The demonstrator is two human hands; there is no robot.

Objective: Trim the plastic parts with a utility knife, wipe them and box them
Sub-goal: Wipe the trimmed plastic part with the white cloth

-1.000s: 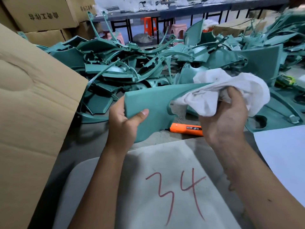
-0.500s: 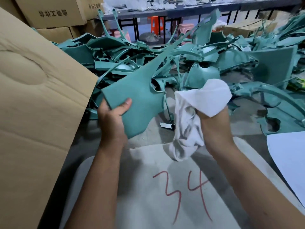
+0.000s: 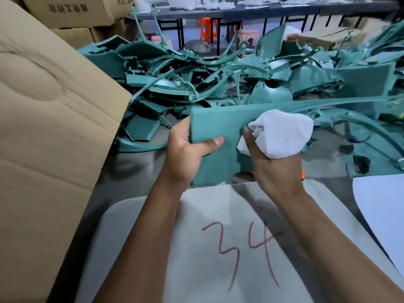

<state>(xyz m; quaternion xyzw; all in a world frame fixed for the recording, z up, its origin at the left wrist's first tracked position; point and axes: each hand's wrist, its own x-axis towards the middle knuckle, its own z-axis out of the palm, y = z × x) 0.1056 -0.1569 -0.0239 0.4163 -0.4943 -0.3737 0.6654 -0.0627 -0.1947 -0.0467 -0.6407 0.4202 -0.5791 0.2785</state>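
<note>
Even indoor light — edges warped, background soft.

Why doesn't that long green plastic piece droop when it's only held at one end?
The green plastic piece is probably stiff: the left hand holds only its wide end, yet its long thin arm reaches far right without sagging. It is likely light, since one hand carries it. The white cloth looks floppy, bunched in the right hand.

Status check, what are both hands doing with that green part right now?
Left hand grips green part by its end. Right hand presses white rag against it. Nothing in the way.
</note>
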